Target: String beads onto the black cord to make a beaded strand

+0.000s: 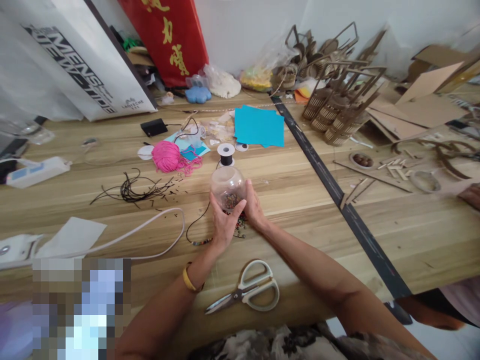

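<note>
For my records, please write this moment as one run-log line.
left hand: on clear bowl; right hand: on bowl's other side; beads: inside bowl, on table; scissors: on table

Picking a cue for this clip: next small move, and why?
Probably slide the bowl slightly away from the person. The left hand and right hand are on its sides, and loose beads lie on the table close to its near side; moving it could make them easier to reach.
</note>
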Tool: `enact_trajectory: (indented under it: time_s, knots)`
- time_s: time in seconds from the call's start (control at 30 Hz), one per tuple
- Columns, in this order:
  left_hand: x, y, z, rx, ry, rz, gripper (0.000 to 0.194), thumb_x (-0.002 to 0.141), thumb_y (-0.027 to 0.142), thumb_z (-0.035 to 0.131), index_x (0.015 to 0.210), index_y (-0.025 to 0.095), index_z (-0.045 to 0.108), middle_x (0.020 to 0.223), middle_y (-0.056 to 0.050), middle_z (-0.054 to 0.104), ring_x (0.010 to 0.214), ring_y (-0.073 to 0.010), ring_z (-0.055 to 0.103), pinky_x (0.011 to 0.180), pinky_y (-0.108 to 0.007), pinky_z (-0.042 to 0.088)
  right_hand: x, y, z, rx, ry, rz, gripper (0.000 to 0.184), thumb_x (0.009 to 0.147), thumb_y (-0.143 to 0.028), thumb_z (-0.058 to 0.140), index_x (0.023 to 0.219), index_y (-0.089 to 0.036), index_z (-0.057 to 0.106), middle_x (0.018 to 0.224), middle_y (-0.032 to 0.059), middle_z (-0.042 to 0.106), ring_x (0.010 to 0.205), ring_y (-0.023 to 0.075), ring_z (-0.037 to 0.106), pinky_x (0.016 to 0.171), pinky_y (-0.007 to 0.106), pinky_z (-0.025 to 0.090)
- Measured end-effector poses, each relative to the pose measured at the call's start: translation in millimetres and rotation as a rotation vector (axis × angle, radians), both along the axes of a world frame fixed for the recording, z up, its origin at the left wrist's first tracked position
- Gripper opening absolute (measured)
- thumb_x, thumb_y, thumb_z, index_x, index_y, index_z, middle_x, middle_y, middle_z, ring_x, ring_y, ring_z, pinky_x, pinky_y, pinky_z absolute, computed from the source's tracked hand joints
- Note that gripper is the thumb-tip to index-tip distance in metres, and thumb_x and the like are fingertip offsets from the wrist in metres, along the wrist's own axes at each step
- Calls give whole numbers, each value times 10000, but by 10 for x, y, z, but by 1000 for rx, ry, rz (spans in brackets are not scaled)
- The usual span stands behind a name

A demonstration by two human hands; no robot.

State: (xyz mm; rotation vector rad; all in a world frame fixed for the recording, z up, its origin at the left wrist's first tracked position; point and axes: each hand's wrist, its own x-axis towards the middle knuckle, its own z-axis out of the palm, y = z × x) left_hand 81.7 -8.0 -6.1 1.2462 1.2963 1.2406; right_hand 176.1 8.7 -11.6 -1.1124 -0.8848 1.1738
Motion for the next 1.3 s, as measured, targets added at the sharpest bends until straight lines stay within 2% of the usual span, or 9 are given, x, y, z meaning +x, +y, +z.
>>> enact_trajectory:
  time_s: [0.2,0.4,0.57,0.73,0.93,1.13,1.3]
  knots:
    - [-16,8,-33,7,28,5,903,671,436,751,1389,184,265,1335,-151,496,1229,-268,495,1059,-418,380,22,-7,5,23,-44,49,658,910,-643,203,1032,-217,690,1028,33,711,1066,218,623,1007,388,450]
    - [-15,19,-49,48,-44,-34,898,670,426,755,1383,199,258,1344,-144,487,1232,-261,491,1055,-418,383,32,-3,-16,25,-39,62,680,882,-685,216,1018,-217,690,1034,39,706,1063,213,623,1012,380,444]
    - [2,8,-15,19,-18,-17,949,563,388,827,1337,194,313,1338,-145,482,1247,-283,471,1072,-436,360,36,-16,-5,48,-11,99,692,895,-671,191,1086,-206,666,1080,41,696,1089,209,613,1004,364,452]
    - [-8,13,-16,46,2,-24,800,617,388,793,1269,178,380,1279,-140,528,1202,-270,512,1048,-433,384,41,-14,14,58,-33,79,691,886,-680,210,1079,-206,674,1054,45,703,1050,214,628,1007,384,442]
    - [-11,32,4,133,-161,-64,622,694,438,727,1182,186,434,1193,-102,584,1103,-231,582,1000,-394,435,38,-35,96,38,-142,48,688,889,-672,213,979,-210,715,943,26,726,952,208,653,946,355,466]
    - [-22,34,93,145,-152,-68,589,700,472,713,1152,196,456,1138,-84,605,1051,-218,604,973,-376,449,25,-57,106,73,-213,39,638,911,-630,238,1014,-209,708,947,17,724,958,206,649,938,349,463]
    - [-49,71,112,145,-86,-72,606,683,497,713,1133,170,474,1118,-105,603,1036,-227,602,954,-384,458,31,-54,110,91,-194,55,660,907,-639,227,1025,-199,705,960,23,725,996,208,641,980,361,449]
